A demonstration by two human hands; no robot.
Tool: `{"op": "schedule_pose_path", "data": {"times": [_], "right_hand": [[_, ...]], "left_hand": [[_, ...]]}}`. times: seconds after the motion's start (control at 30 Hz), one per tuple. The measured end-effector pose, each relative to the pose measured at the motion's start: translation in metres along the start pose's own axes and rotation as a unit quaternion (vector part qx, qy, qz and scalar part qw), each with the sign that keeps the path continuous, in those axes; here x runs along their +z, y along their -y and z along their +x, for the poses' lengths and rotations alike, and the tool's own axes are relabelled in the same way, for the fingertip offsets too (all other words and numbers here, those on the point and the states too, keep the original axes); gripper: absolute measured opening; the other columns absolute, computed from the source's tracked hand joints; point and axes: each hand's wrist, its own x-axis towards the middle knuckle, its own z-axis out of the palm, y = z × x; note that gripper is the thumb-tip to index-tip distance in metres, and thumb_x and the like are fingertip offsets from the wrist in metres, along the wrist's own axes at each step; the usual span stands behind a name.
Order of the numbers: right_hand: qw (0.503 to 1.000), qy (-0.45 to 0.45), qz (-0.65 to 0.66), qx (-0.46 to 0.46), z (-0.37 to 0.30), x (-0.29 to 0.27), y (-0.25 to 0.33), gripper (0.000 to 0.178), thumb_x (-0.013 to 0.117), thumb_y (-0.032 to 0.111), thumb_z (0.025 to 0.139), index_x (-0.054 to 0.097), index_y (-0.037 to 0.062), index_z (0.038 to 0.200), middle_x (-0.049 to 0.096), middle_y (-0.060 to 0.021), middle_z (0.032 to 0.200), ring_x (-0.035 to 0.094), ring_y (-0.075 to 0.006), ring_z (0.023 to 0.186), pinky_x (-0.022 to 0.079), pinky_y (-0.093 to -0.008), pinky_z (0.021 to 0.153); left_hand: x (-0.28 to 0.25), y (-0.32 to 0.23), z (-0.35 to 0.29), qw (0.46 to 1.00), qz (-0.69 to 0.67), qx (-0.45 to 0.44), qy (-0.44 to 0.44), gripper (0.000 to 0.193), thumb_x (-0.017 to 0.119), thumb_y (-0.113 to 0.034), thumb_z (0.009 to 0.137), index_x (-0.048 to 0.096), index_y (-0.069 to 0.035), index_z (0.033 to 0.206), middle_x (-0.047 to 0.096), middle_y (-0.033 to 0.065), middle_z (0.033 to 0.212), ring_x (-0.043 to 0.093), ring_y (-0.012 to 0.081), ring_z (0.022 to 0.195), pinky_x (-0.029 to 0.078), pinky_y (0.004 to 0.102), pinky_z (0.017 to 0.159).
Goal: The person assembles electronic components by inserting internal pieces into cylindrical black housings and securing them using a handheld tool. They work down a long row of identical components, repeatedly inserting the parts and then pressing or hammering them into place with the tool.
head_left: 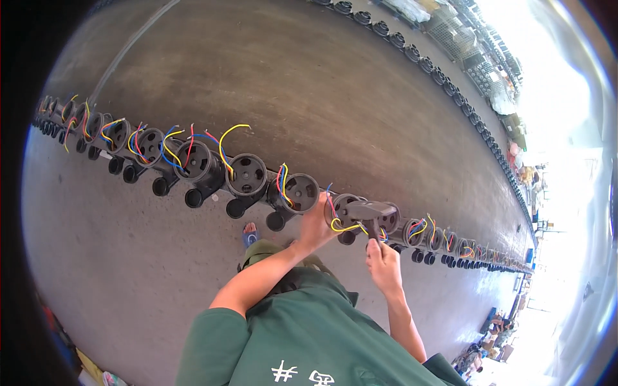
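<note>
L hand [317, 225] gripped the black motor housing [347, 209] w/ wires [341, 225]; R hand [383, 264] closed round a hammer [372, 211] (head right over it); a skewed blow could've pinched wires or L fingers.

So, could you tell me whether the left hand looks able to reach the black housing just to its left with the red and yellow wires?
Probably yes. The left hand rests on the housing under the hammer, and the neighbouring black housing sits right beside it on the floor, with nothing between them.
</note>
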Motion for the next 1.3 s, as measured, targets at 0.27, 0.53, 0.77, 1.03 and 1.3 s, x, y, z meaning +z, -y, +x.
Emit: {"op": "schedule_pose_path", "data": {"times": [0.27, 0.53, 0.77, 1.03, 1.3], "right_hand": [[0.995, -0.038, -0.09, -0.008, 0.02, 0.036, -0.044, 0.048, 0.054, 0.047, 0.106, 0.055, 0.0085, 0.078, 0.048, 0.0039, 0.059, 0.043, -0.0064, 0.05, 0.035, -0.0252, 0.047], [0.995, -0.08, 0.065, -0.011, 0.001, 0.028, -0.039, 0.045, 0.055, 0.044, 0.107, 0.052, 0.01, 0.077, 0.046, 0.006, 0.06, 0.042, -0.0039, 0.051, 0.032, -0.0245, 0.045], [0.999, 0.012, -0.025, 0.023, 0.017, 0.0, -0.023, 0.053, 0.057, 0.048, 0.104, 0.062, 0.0015, 0.079, 0.06, -0.0048, 0.062, 0.057, -0.0149, 0.058, 0.047, -0.0356, 0.058], [0.994, 0.087, -0.044, -0.051, 0.049, -0.013, -0.047, 0.056, 0.055, 0.05, 0.102, 0.066, -0.0043, 0.094, 0.067, -0.0283, 0.082, 0.067, -0.0481, 0.085, 0.05, -0.0526, 0.075], [0.98, 0.104, 0.138, -0.099, 0.007, -0.139, -0.054, 0.042, 0.06, 0.038, 0.105, 0.059, 0.0018, 0.084, 0.056, 0.0007, 0.067, 0.049, -0.0075, 0.063, 0.041, -0.0294, 0.056]], "left_hand": [[0.007, 0.011, 0.0, 1.0, 0.011, 0.019, -0.015, 0.094, 0.1, -0.031, 0.061, 0.045, -0.003, 0.133, 0.061, 0.018, 0.125, 0.064, 0.0398, 0.111, 0.054, 0.0438, 0.092], [0.012, 0.013, -0.003, 1.0, -0.01, 0.019, -0.019, 0.098, 0.1, -0.028, 0.059, 0.045, -0.002, 0.136, 0.06, 0.0187, 0.128, 0.063, 0.0404, 0.112, 0.053, 0.0438, 0.094], [0.013, 0.005, -0.003, 0.998, 0.03, 0.051, -0.025, 0.096, 0.098, -0.021, 0.06, 0.046, -0.002, 0.138, 0.062, 0.0186, 0.126, 0.064, 0.038, 0.113, 0.051, 0.043, 0.097], [0.018, -0.031, 0.007, 0.999, 0.037, 0.013, -0.003, 0.078, 0.094, -0.018, 0.065, 0.055, -0.004, 0.13, 0.066, 0.0114, 0.122, 0.066, 0.0269, 0.113, 0.051, 0.0365, 0.099], [0.082, -0.036, -0.088, 0.962, 0.109, -0.162, -0.189, 0.073, 0.084, -0.018, 0.079, 0.043, 0.005, 0.135, 0.05, 0.02, 0.127, 0.05, 0.0337, 0.124, 0.04, 0.0426, 0.107]]}}
